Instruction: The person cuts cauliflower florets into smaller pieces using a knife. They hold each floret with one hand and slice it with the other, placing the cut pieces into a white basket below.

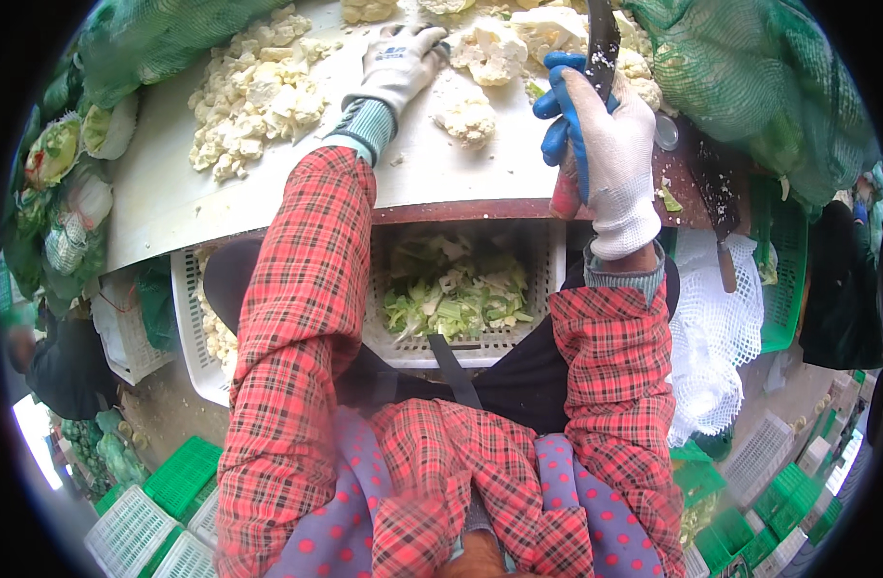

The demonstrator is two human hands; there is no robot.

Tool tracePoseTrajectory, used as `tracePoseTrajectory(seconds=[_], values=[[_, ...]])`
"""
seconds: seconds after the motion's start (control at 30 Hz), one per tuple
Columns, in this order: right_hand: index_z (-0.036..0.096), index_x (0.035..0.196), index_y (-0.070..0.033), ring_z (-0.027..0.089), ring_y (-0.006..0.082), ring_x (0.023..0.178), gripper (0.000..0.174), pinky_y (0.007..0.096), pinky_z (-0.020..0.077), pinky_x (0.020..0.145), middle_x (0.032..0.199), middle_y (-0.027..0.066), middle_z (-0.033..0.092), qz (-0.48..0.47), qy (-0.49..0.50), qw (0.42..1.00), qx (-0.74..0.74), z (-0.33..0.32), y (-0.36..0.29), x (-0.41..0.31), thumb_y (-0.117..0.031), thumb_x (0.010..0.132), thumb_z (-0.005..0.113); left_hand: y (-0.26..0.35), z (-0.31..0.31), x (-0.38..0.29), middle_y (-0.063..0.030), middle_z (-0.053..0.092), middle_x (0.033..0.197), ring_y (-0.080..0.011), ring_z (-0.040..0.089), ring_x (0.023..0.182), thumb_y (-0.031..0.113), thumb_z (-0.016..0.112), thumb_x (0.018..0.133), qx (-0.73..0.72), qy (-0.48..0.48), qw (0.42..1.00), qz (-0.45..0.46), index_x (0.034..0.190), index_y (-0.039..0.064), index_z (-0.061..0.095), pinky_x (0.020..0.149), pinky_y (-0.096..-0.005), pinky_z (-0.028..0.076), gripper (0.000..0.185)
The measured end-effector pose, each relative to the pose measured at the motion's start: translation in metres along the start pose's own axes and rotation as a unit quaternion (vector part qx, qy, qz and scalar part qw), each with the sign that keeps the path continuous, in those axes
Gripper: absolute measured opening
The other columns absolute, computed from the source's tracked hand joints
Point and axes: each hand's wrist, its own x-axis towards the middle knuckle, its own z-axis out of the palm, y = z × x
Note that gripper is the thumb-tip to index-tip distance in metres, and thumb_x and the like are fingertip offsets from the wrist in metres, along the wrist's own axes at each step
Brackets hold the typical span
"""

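Note:
My left hand, in a whitish knit glove, reaches palm down over the white tabletop. Its fingertips are partly hidden, so whether anything is under them is unclear. Just right of it lies a cauliflower piece, with a larger cauliflower chunk behind. My right hand, in a white glove with blue-coated fingers, grips the red handle of a knife. The dark knife blade, specked with white crumbs, points away from me. A heap of cut cauliflower florets lies to the left.
Green mesh sacks crowd both sides of the table. A second knife lies at the right edge, its handle overhanging. Below the table's front edge, a white crate contains leaf trimmings. Another white crate with florets stands left.

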Motion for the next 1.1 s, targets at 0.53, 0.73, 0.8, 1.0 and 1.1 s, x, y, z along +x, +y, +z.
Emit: tracePoseTrajectory(seconds=[0.53, 0.73, 0.8, 1.0, 1.1], values=[[0.065, 0.104, 0.000, 0.058, 0.0095, 0.052, 0.034, 0.0249, 0.0470, 0.045, 0.078, 0.0047, 0.066, 0.066, -0.023, 0.983, -0.168, 0.001, 0.032, 0.009, -0.031, 0.093, 0.069, 0.089, -0.042, -0.100, -0.0131, 0.059, 0.135, -0.0332, 0.056, 0.124, 0.031, 0.086, 0.074, -0.269, -0.002, 0.962, -0.037, 0.143, 0.013, 0.050, 0.105, -0.0430, 0.045, 0.080], [0.067, 0.111, -0.004, 0.055, 0.0105, 0.055, 0.045, 0.0253, 0.0479, 0.048, 0.078, 0.0016, 0.061, 0.120, -0.078, 0.980, -0.138, 0.036, 0.088, 0.009, -0.038, 0.085, 0.078, 0.064, -0.090, -0.103, -0.0143, 0.062, 0.126, -0.0323, 0.059, 0.118, 0.022, 0.082, 0.074, -0.044, 0.008, 0.993, 0.113, 0.139, 0.009, 0.052, 0.101, -0.0398, 0.048, 0.073], [0.068, 0.110, -0.004, 0.056, 0.0106, 0.056, 0.035, 0.0255, 0.0478, 0.048, 0.078, 0.0017, 0.064, 0.119, -0.068, 0.988, -0.066, 0.046, 0.110, 0.010, -0.029, 0.087, 0.077, 0.061, -0.092, -0.117, -0.0163, 0.061, 0.129, -0.0298, 0.059, 0.118, 0.025, 0.082, 0.075, -0.131, -0.025, 0.991, 0.035, 0.147, 0.009, 0.044, 0.097, -0.0390, 0.050, 0.083], [0.068, 0.111, -0.002, 0.058, 0.0113, 0.056, 0.028, 0.0268, 0.0495, 0.047, 0.084, 0.0036, 0.068, 0.152, -0.074, 0.985, 0.037, 0.051, 0.134, 0.013, -0.020, 0.090, 0.074, 0.056, -0.072, -0.150, -0.0208, 0.057, 0.133, -0.0243, 0.057, 0.121, 0.027, 0.080, 0.079, -0.405, -0.113, 0.868, -0.264, 0.155, 0.009, 0.034, 0.098, -0.0366, 0.050, 0.091], [0.067, 0.111, 0.002, 0.061, 0.0137, 0.061, 0.023, 0.0276, 0.0524, 0.054, 0.085, 0.0063, 0.069, 0.146, -0.082, 0.980, 0.106, 0.050, 0.125, 0.008, -0.013, 0.093, 0.067, 0.062, -0.066, -0.153, -0.0142, 0.059, 0.126, -0.0208, 0.058, 0.116, 0.015, 0.073, 0.086, -0.560, 0.006, 0.809, -0.176, 0.152, 0.007, 0.036, 0.096, -0.0323, 0.050, 0.077]])
